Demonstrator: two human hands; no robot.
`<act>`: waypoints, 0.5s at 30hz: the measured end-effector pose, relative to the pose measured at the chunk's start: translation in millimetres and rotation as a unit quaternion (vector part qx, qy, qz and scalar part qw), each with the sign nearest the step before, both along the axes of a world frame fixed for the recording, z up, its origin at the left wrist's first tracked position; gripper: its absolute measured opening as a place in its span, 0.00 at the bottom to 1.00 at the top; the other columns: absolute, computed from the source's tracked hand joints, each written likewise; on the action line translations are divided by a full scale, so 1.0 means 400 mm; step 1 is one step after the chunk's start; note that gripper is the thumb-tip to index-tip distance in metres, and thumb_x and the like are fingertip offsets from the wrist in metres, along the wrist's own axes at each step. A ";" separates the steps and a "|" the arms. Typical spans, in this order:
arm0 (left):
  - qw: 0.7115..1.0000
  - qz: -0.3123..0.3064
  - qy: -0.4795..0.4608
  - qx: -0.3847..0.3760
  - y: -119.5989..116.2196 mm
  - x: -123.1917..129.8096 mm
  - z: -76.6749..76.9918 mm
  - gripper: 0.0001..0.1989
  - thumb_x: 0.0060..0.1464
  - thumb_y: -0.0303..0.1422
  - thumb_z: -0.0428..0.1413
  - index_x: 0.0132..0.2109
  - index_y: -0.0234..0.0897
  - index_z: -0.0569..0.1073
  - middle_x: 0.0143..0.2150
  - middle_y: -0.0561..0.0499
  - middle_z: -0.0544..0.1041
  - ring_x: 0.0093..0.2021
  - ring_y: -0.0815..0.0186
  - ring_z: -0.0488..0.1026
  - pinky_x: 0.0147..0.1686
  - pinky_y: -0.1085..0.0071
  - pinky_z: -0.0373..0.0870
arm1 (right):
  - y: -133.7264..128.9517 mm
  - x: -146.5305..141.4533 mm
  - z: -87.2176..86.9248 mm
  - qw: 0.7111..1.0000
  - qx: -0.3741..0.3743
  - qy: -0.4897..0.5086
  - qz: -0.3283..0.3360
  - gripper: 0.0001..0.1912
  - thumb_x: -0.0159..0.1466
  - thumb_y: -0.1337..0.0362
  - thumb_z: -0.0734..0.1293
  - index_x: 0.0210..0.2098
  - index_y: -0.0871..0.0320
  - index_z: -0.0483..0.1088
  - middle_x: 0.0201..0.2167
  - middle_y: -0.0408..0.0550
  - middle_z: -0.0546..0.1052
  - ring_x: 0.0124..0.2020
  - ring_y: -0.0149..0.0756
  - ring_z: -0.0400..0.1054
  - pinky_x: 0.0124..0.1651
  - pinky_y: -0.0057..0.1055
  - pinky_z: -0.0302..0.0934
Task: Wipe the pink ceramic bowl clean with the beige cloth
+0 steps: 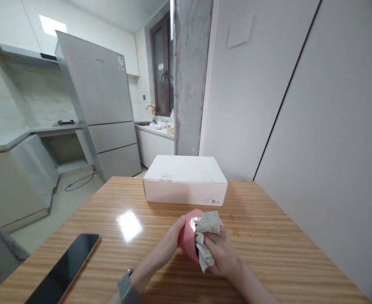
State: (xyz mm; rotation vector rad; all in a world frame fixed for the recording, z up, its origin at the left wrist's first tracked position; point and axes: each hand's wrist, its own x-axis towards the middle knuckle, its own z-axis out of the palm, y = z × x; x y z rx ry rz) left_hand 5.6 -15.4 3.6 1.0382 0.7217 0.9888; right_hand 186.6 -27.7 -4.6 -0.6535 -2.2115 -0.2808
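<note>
A glossy pink container (188, 233), perhaps a bowl or cup, is tilted on its side near the middle of the wooden table (258, 253). My left hand (171, 240) grips its left side, fingers partly hidden behind it. A grey-beige cloth (208, 222) is bunched in my right hand (221, 252), whose closed fingers press it at the container's dark opening on the right side. Part of the cloth hangs down below the rim. The inside of the container is mostly hidden by the cloth.
A closed white box (186, 192) sits on the table just beyond my hands. At the left front lies a black phone (66, 268). Behind the table are a grey pillar (192, 80), a white wall panel (246, 105) and, farther left, a fridge (99, 93).
</note>
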 end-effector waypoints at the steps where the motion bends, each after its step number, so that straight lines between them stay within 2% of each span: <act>1: 1.000 -0.011 -0.025 -0.004 0.003 0.006 -0.008 0.22 0.57 0.46 0.51 0.50 0.36 0.74 0.53 0.48 0.75 0.59 0.55 0.64 0.61 0.63 0.54 | 0.001 0.005 0.000 1.000 -0.017 0.006 -0.008 0.15 0.60 0.61 0.53 0.38 0.59 0.67 0.28 0.52 0.75 0.30 0.44 0.69 0.35 0.38 0.59; 3: 0.998 -0.018 -0.061 -0.011 0.014 0.019 -0.028 0.21 0.54 0.46 0.53 0.49 0.37 0.73 0.50 0.48 0.76 0.53 0.57 0.68 0.55 0.64 0.61 | 0.003 0.013 0.003 0.999 -0.038 0.027 -0.020 0.17 0.61 0.60 0.52 0.41 0.60 0.67 0.31 0.54 0.76 0.32 0.45 0.70 0.36 0.39 0.60; 5: 0.997 -0.006 -0.068 -0.028 0.027 0.028 -0.048 0.19 0.50 0.46 0.56 0.44 0.37 0.73 0.41 0.50 0.78 0.44 0.61 0.71 0.47 0.67 0.65 | 0.002 0.017 0.009 0.998 -0.035 0.045 -0.018 0.18 0.62 0.59 0.51 0.42 0.60 0.66 0.31 0.54 0.76 0.32 0.45 0.70 0.36 0.38 0.59; 7: 0.996 0.008 -0.069 -0.050 0.037 0.029 -0.060 0.17 0.50 0.47 0.56 0.38 0.37 0.72 0.31 0.54 0.75 0.35 0.66 0.71 0.40 0.71 0.65 | -0.004 0.012 0.015 0.999 -0.018 0.043 -0.007 0.18 0.63 0.59 0.51 0.43 0.60 0.66 0.32 0.54 0.77 0.32 0.44 0.70 0.37 0.38 0.59; 9: 0.996 0.013 -0.064 -0.062 0.039 0.020 -0.057 0.19 0.53 0.49 0.52 0.33 0.36 0.71 0.26 0.56 0.72 0.30 0.69 0.69 0.37 0.73 0.64 | -0.014 -0.002 0.017 1.000 0.006 0.024 0.013 0.18 0.63 0.60 0.51 0.43 0.60 0.67 0.31 0.53 0.77 0.32 0.44 0.70 0.39 0.38 0.59; 12: 0.996 -0.003 -0.036 -0.084 0.026 0.001 -0.021 0.22 0.54 0.50 0.50 0.33 0.34 0.74 0.27 0.52 0.75 0.33 0.64 0.71 0.43 0.68 0.65 | -0.028 -0.034 0.014 0.997 0.050 -0.003 0.052 0.16 0.63 0.62 0.53 0.40 0.59 0.69 0.26 0.51 0.76 0.29 0.42 0.68 0.39 0.38 0.59; 15: 0.995 -0.020 0.040 -0.087 0.005 -0.011 0.031 0.22 0.52 0.49 0.54 0.35 0.31 0.77 0.34 0.47 0.79 0.42 0.57 0.73 0.52 0.64 0.60 | -0.033 -0.055 0.008 0.993 0.083 -0.009 0.082 0.14 0.62 0.63 0.54 0.36 0.60 0.70 0.22 0.49 0.74 0.25 0.40 0.65 0.37 0.37 0.59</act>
